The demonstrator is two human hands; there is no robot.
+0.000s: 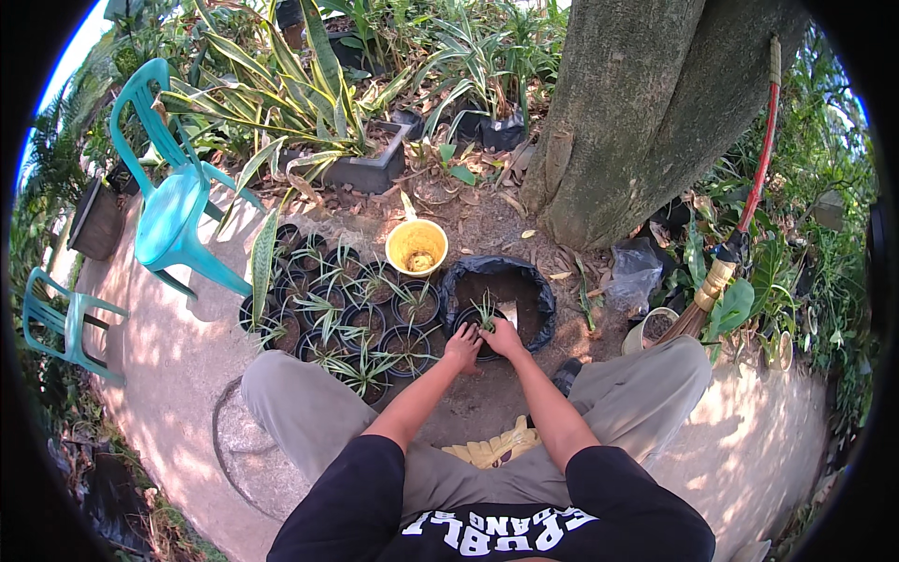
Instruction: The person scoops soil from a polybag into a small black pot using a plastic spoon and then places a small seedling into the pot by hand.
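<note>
A small spiky green plant (486, 311) stands in a black plastic pot (459, 321) between my hands, at the near edge of a wide tub lined with black plastic (546, 298). Dark soil (524, 284) lies in the tub. At the pot's left side, my left hand (463, 348) is closed on the rim, its fingertips partly hidden. My right hand (507, 339) pinches at the base of the plant from the right. Just left of the tub, several black pots (408, 351) with similar spiky plants stand packed together.
A yellow bucket (417, 245) stands behind the pots. Yellow gloves (496, 448) lie between my legs. Teal plastic chairs (173, 215) are at the left. A thick tree trunk (618, 122) rises behind the tub, with a red-handled broom (716, 281) and a pale pot (653, 328) at the right.
</note>
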